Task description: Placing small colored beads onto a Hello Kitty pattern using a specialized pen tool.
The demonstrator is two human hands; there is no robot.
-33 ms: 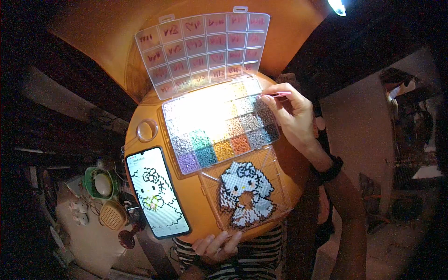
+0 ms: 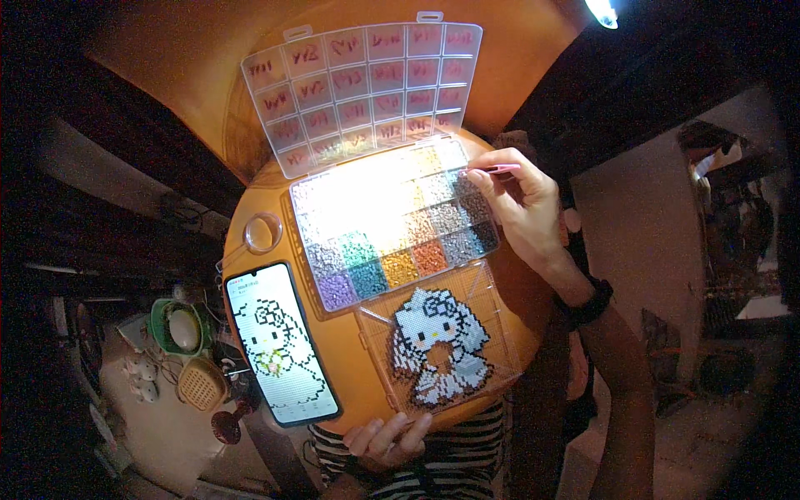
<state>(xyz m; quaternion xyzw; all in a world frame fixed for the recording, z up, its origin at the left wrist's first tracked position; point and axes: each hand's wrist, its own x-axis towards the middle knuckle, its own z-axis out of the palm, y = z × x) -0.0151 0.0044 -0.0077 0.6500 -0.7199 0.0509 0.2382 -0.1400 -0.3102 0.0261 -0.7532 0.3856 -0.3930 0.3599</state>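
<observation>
My right hand (image 2: 527,200) pinches pink tweezers (image 2: 503,168) over the upper right compartments of a clear bead box (image 2: 302,242). The tweezers' tips are too small to make out among the dark grey beads. Nearer to me lies a transparent pegboard (image 2: 375,350). On it is a white cat-like figure (image 2: 450,387) made of small beads, outlined in black, with a bare patch at its middle. My left hand (image 2: 387,439) rests at the near table edge by the pegboard's lower left corner, its fingers loosely bent and holding nothing visible.
A phone (image 2: 287,350) showing a matching pattern lies at the table's left. Behind it sits a small round clear dish (image 2: 262,232). The box's divided lid (image 2: 358,92) stands raised at the back. Glare washes out several compartments. A green basket (image 2: 158,329) is at far left.
</observation>
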